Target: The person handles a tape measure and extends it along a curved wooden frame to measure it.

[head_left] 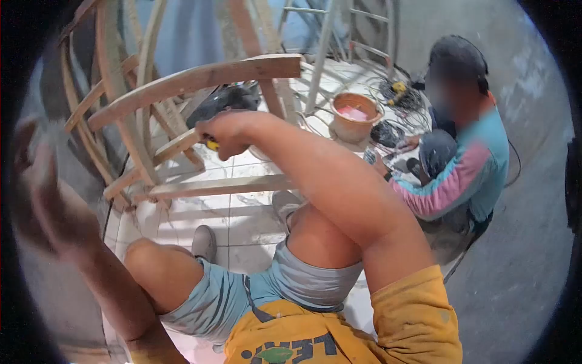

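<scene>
At the left edge my left hand (51, 194) is raised, its fingers stretched and apart, blurred by motion, with nothing seen in it. My right arm reaches forward across my knees. My right hand (227, 134) is closed round a small yellow-and-black object (212, 145); most of it is hidden by the fingers, so its kind cannot be made out. This hand is beside a bare wooden frame (194, 79) with a curved top rail, upright legs and a lower rail (221, 187). I cannot tell whether the object touches the wood.
At right a person (479, 158) sits low on the floor. Nearby stand an orange-brown bucket (356, 121) with pink contents, tangled cables (407, 103) and a metal ladder (321, 54). A black plastic bag (230, 100) lies behind the frame on the tiled floor (248, 258).
</scene>
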Tool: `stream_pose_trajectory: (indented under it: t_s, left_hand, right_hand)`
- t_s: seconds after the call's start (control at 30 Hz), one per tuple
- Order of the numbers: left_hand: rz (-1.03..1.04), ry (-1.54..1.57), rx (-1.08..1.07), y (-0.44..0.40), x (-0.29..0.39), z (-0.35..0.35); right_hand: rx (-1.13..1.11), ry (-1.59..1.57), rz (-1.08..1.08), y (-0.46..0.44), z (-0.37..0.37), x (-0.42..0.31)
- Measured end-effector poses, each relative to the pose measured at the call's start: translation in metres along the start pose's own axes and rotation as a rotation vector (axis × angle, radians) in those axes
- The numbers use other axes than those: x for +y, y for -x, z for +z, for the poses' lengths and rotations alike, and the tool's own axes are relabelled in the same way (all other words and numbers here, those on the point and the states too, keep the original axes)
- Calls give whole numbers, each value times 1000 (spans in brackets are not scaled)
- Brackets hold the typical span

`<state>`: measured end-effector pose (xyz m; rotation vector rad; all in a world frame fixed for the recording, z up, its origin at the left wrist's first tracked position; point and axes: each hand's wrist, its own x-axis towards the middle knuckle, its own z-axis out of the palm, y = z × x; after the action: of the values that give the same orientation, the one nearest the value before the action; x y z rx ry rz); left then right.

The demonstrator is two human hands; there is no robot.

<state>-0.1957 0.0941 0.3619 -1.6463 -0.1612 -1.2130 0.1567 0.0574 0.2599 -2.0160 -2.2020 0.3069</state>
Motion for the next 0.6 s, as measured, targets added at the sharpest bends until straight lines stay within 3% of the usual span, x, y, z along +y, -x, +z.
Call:
stream_pose_trajectory:
  t_s: [0.03, 0.07, 0.13, 0.2, 0.27, 0.3, 0.37, 0.5, 0.57, 0.6]
  left_hand:
    - [-483, 615, 45, -31, 32, 25]
    - [-551, 655, 35, -55, 53, 41]
    - [-795, 770, -368, -35, 50, 81]
    - [-710, 828, -606, -8, 42, 122]
    - [-627, 877, -810, 44, 29, 173]
    - [-610, 886, -818, 54, 35, 182]
    - [-709, 1004, -1055, 69, 49, 190]
    - [-722, 1097, -1063, 72, 65, 196]
    - [-505, 1084, -974, 51, 67, 192]
    - [-502, 1085, -976, 43, 72, 186]
  right_hand:
    - [29, -2, -25, 4, -1, -3]
    - [56, -5, -52, 8, -3, -7]
    - [14, -49, -1, 14, -13, -15]
    - [-34, -95, 36, -1, -4, -15]
    - [235, 28, -48, -36, 21, -5]
    - [208, 36, -78, -42, 22, -9]
    - [211, 41, -142, -40, 17, -23]
    - [238, -69, -82, -42, 6, -60]
    - [272, -44, -123, -49, 8, -58]
    - [304, -18, -165, -56, 12, -55]
